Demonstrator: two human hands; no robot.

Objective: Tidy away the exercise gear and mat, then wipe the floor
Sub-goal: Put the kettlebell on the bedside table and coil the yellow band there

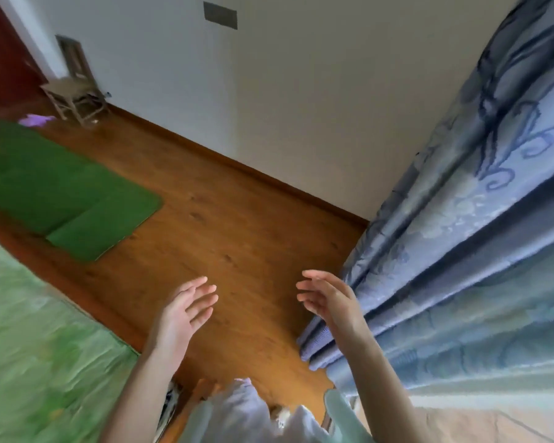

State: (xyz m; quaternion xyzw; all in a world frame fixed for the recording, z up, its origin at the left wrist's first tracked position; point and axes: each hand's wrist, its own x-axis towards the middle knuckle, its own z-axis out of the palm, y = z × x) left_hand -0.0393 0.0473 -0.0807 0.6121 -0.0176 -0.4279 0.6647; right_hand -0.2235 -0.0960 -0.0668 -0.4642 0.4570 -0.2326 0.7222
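From the head view, both my hands are up in front of me with nothing in them. My left hand [186,310] is released, fingers loosely spread and slightly bent over the bare wooden floor [237,238]. My right hand [328,302] is likewise released, fingers relaxed and pointing inward, its back just beside the blue patterned curtain [461,251]; I cannot tell whether it brushes the fabric.

The green exercise mat [68,193] lies flat on the floor, ahead and well off to the left of my left hand, well apart from both. Its long axis runs away from me toward the far left, and its near rounded corner is the part closest to my fingers. My left hand is plainly the nearer one, so I judge the coming move to be a step and a reach leftward and forward, probably starting at that near end.

Beyond the mat's far side sits a small purple item [36,119], too blurred to name, near a small wooden chair [74,97] against the white wall [269,91]. To my left is a light green bedspread [29,346] alongside the mat. Between my hands and the mat I see only open floor.
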